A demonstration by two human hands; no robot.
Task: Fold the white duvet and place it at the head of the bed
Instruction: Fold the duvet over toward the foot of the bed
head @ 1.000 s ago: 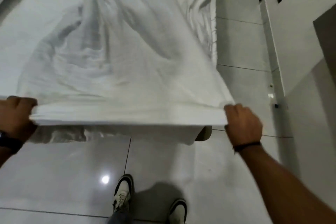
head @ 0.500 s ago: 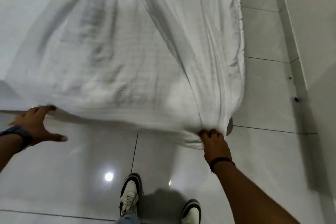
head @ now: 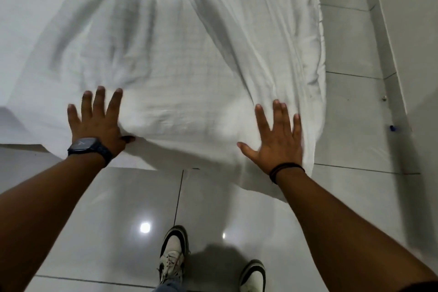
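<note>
The white duvet point(head: 189, 59) lies spread lengthwise over the bed point(head: 28, 31), wrinkled, with its near edge hanging over the foot of the bed and a corner drooping toward the floor at the right. My left hand point(head: 97, 121) rests flat on the duvet's near left part, fingers spread, a dark watch on the wrist. My right hand point(head: 277, 137) lies flat on the near right part, fingers apart, a black band on the wrist. Neither hand holds the fabric.
Glossy grey floor tiles point(head: 106, 220) run in front of the bed and along its right side. My two shoes point(head: 173, 256) stand just before the bed's foot. A white wall or cabinet point(head: 407, 42) borders the narrow aisle at the right, with small objects at its base.
A second ago both hands held the duvet's edge lifted and stretched. They lowered it onto the bed, let go, and now press flat on it with fingers spread.
</note>
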